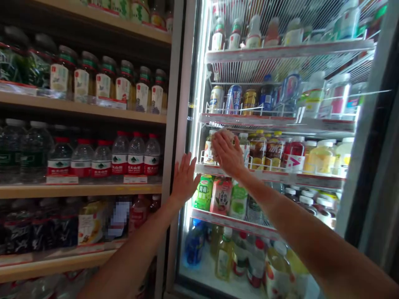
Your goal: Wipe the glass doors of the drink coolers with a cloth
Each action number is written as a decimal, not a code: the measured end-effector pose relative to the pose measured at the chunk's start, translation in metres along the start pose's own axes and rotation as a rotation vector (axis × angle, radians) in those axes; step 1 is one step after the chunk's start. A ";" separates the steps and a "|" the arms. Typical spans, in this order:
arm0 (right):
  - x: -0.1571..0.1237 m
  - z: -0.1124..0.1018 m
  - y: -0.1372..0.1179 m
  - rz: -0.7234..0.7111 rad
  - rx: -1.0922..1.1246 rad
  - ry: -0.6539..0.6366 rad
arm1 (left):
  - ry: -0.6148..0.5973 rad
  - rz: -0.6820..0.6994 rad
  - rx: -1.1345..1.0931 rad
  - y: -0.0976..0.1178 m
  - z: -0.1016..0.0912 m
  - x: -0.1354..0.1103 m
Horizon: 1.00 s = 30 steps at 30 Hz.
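My right hand [229,153] presses against the glass door [280,224] of a lit drinks cooler, at the height of a middle shelf. Under its fingers is a pale, crumpled cloth [230,135], mostly covered by the hand. My left hand [185,178] is open, its fingers stretched upward, against the door's left edge and frame. Behind the glass near my right hand stand bottles of drink, and just below are a green bottle [203,193] and a red-pink bottle [221,196].
Left of the cooler, wooden shelves [93,190] hold water bottles with red caps [119,153] and darker bottles with cream labels [104,85]. A metal upright [173,104] separates them from the cooler. Inside, a white wire shelf [289,50] carries more bottles; cans [233,99] stand lower.
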State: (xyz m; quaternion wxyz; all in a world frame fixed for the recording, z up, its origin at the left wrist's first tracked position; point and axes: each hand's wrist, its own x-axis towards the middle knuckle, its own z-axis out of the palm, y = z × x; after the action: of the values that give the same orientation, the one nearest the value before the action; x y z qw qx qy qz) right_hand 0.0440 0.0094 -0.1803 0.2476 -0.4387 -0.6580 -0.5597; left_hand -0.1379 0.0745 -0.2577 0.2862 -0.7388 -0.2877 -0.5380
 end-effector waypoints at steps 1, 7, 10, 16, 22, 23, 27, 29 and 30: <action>-0.003 -0.002 0.000 -0.057 0.001 -0.016 | 0.013 -0.007 -0.008 0.001 0.000 0.004; -0.005 -0.012 0.014 -0.319 -0.007 -0.094 | 0.038 0.030 -0.017 0.000 -0.005 0.024; 0.017 -0.021 0.036 -0.038 -0.072 -0.001 | 0.078 0.026 -0.012 -0.004 -0.006 0.040; 0.052 -0.027 0.055 -0.326 -0.071 -0.053 | 0.168 0.043 0.012 -0.011 -0.005 0.088; 0.112 -0.047 0.116 0.017 -0.194 0.077 | 0.216 0.063 0.020 -0.001 -0.010 0.163; 0.111 -0.056 0.135 0.074 -0.208 0.110 | 0.208 0.066 0.022 0.002 -0.012 0.176; 0.077 -0.099 0.222 0.424 -0.264 0.319 | 0.193 0.029 0.015 0.009 -0.019 0.223; 0.063 -0.115 0.256 0.568 -0.307 0.455 | 0.188 -0.015 0.003 0.012 -0.018 0.240; 0.061 -0.119 0.264 0.592 -0.330 0.508 | 0.180 -0.037 -0.007 0.013 -0.017 0.246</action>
State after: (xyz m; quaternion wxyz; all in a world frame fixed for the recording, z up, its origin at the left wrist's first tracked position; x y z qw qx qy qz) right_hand 0.2203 -0.0884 0.0366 0.4785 -0.4904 -0.3234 -0.6527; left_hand -0.0759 0.0824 -0.0188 0.2983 -0.6829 -0.2726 -0.6086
